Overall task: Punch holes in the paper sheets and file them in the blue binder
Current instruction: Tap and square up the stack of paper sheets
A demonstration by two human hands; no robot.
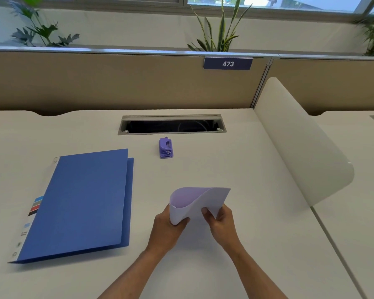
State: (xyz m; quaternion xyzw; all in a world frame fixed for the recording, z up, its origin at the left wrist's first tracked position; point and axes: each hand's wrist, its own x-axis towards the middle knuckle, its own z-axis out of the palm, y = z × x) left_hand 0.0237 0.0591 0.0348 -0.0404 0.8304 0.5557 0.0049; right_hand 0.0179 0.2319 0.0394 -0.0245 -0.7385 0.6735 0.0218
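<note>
A pale lilac paper sheet (198, 201) is bent over on itself into a loose curl above the desk. My left hand (167, 227) grips its left fold and my right hand (220, 221) pinches its right edge. The blue binder (80, 201) lies closed and flat on the desk to the left of my hands. A small purple hole punch (166, 147) stands further back, beyond the paper and near the cable slot.
The white desk (235, 165) has an open cable slot (172, 125) at the back. A curved white divider (300, 143) rises on the right, with a second desk beyond it. A beige partition (117, 80) bearing a "473" sign closes off the far side.
</note>
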